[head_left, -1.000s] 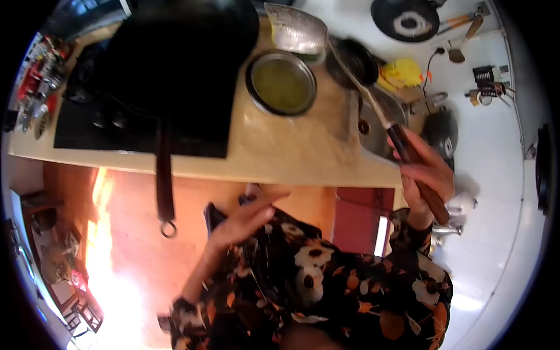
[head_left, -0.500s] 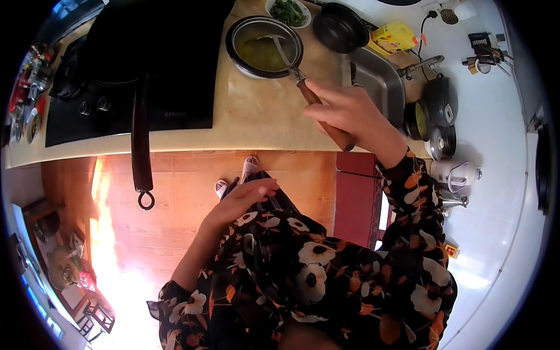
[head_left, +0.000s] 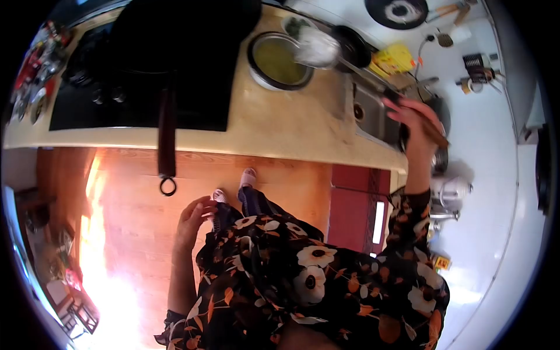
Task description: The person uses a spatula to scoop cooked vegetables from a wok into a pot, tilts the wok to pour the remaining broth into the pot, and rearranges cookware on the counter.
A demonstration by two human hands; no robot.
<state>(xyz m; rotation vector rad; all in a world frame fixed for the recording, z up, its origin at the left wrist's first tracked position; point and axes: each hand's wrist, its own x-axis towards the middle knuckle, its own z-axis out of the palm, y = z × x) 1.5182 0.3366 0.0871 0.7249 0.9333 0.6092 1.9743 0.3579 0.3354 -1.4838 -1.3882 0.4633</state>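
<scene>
**Right hand [head_left: 417, 116] gripping a spatula [head_left: 319, 49] by a pot [head_left: 260, 76] of yellowish-green liquid**

In the head view, the pot is standing on the counter [head_left: 286, 128], right of the stove [head_left: 204, 114]. The spatula's blurred blade is overlapping its right rim; whether they are touching cannot be told. Just beyond, a bowl [head_left: 286, 24] is holding dark greens. A wok [head_left: 181, 35] is sitting on the stove, its contents too dark to see.

The right hand's fingers are wrapping around the spatula's handle, near the sink [head_left: 379, 115]. The left hand [head_left: 194, 214] is hanging half open, fingers loosely curved, holding nothing.
</scene>
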